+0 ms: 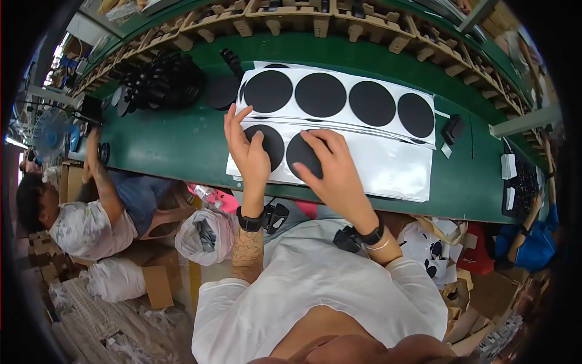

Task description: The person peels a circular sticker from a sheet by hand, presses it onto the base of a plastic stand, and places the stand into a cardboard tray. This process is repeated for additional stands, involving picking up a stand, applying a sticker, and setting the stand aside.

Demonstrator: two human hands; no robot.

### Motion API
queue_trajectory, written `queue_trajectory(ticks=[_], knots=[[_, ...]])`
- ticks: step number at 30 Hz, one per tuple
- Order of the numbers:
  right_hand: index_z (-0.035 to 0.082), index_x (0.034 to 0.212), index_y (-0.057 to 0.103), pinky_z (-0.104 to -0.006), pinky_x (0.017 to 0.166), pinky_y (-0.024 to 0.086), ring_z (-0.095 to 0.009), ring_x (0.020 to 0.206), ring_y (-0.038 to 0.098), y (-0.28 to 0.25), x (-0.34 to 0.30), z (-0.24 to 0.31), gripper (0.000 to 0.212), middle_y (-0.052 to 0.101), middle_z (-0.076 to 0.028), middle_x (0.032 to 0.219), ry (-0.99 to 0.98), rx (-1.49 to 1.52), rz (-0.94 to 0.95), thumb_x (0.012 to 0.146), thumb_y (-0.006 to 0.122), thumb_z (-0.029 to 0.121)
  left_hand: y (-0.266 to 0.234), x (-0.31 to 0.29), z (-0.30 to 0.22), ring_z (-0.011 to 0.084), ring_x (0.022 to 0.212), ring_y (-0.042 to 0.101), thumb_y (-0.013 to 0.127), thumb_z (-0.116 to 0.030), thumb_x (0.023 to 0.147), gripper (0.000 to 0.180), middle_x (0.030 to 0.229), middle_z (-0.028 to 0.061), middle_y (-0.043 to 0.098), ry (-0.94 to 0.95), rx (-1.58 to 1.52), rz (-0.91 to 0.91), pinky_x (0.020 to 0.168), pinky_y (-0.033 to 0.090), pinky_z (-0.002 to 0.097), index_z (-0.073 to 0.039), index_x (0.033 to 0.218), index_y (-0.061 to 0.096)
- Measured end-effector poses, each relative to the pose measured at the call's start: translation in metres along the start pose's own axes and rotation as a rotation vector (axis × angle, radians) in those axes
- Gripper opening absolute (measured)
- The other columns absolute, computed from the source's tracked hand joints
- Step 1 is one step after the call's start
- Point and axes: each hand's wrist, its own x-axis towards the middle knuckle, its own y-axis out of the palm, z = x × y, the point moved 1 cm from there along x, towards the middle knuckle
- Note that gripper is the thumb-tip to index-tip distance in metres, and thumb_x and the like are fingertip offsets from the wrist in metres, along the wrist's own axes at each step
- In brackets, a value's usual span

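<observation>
A white backing sheet lies on the green table in front of me, with black round pads on it. My left hand is raised at the sheet's left side, fingers apart, covering part of one round pad. Over the neighbouring black pad is my right hand, thumb and fingers spread across it; whether the fingertips press on it I cannot tell. Behind both hands, another white sheet carries a row of several black pads.
A heap of black parts stands at the table's left, beside a loose black disc. Brown moulded trays line the back. A small black piece lies right of the sheets. People sit at the left and right.
</observation>
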Motion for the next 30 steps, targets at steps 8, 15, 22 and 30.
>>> queue_trajectory(ticks=[8, 15, 22, 30], knots=[[0.003, 0.121, 0.055, -0.0449, 0.096, 0.039, -0.039, 0.116, 0.043, 0.034, 0.007, 0.027, 0.051, 0.047, -0.018, 0.124, -0.020, -0.188, 0.105, 0.076, 0.070, 0.019, -0.025, 0.003, 0.002, 0.0302, 0.130, 0.037, 0.052, 0.008, 0.070, 0.037, 0.135, 0.0185, 0.042, 0.023, -0.198, -0.128, 0.108, 0.027, 0.0370, 0.002, 0.106, 0.056], [0.006, 0.127, 0.051, -0.0473, 0.098, 0.039, -0.043, 0.120, 0.041, 0.031, -0.012, 0.051, 0.048, 0.045, -0.022, 0.129, -0.121, -0.421, 0.211, 0.083, 0.064, 0.018, -0.032, -0.016, -0.012, 0.0386, 0.123, 0.043, 0.056, 0.000, 0.073, 0.029, 0.121, 0.0192, 0.053, 0.130, 0.004, -0.202, 0.103, 0.033, 0.0411, -0.002, 0.102, 0.057], [0.011, 0.132, 0.049, -0.0460, 0.093, 0.045, -0.046, 0.120, 0.045, 0.025, -0.029, 0.056, 0.045, 0.046, -0.025, 0.132, -0.108, -0.725, 0.267, 0.088, 0.057, 0.017, -0.021, -0.032, -0.030, 0.0354, 0.125, 0.044, 0.059, -0.004, 0.076, 0.027, 0.125, 0.0160, 0.054, 0.098, 0.062, -0.158, 0.103, 0.034, 0.0384, -0.004, 0.103, 0.057], [0.008, 0.129, 0.052, -0.0464, 0.090, 0.048, -0.050, 0.116, 0.047, 0.026, -0.026, 0.054, 0.043, 0.049, -0.032, 0.126, -0.116, -0.714, 0.307, 0.087, 0.058, 0.015, -0.024, -0.032, -0.031, 0.0403, 0.128, 0.039, 0.061, -0.006, 0.079, 0.024, 0.123, 0.0172, 0.053, 0.090, 0.026, -0.117, 0.102, 0.034, 0.0428, -0.003, 0.102, 0.055]])
